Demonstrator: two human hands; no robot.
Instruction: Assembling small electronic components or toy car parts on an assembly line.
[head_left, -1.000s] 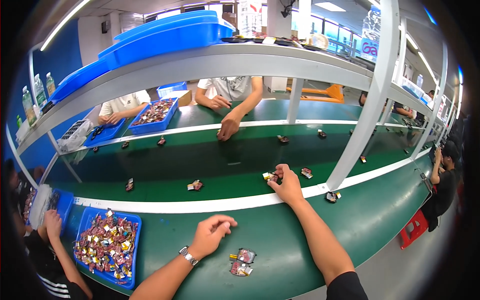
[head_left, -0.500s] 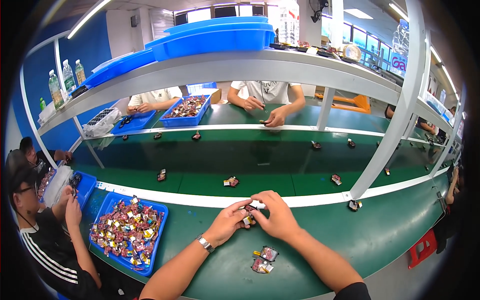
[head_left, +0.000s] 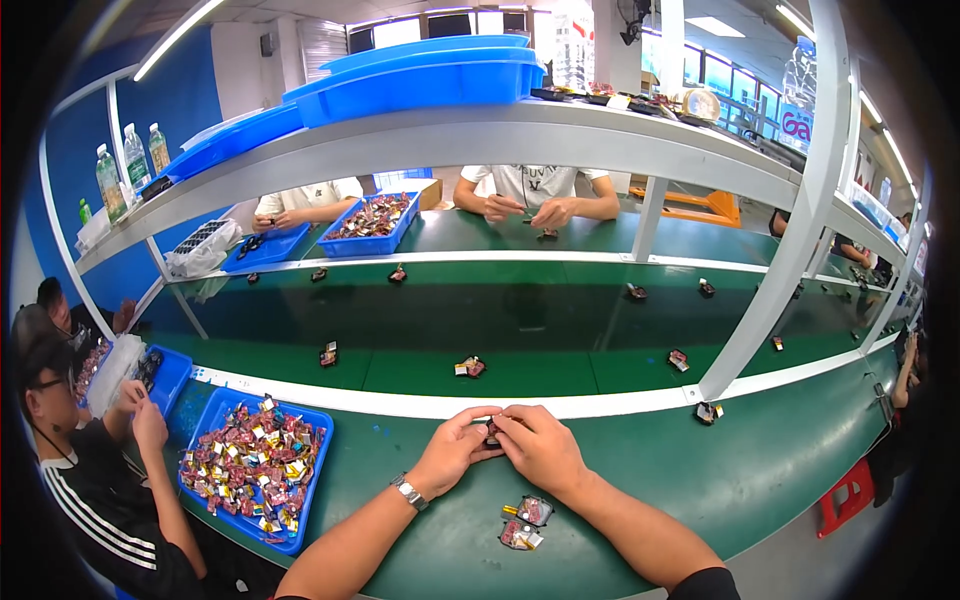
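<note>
My left hand point(head_left: 450, 454), with a metal watch on its wrist, is closed around the edge of a small electronic assembly point(head_left: 491, 432). My right hand point(head_left: 544, 452) presses its thumb and fingers on the same piece from the other side. Only a little of its reddish circuit board and dark casing shows between the fingers. Just below the hands, two similar electronic assemblies point(head_left: 526, 523) lie close together on the green table point(head_left: 440, 545). They have reddish boards, black edges and yellow and white parts.
Left of my arms stands a blue tray point(head_left: 323, 440) heaped with small boards. A co-worker point(head_left: 105, 490) sits beyond it. Ahead, a green conveyor belt point(head_left: 530, 340) carries scattered assemblies behind a white rail point(head_left: 560, 404). A shelf post point(head_left: 775, 250) rises on the right. Co-workers sit across.
My right fingers have come down and closed over the piece, and both hands are nearer together. Assemblies on the belt have shifted slightly right. The co-worker across has drawn both hands together.
</note>
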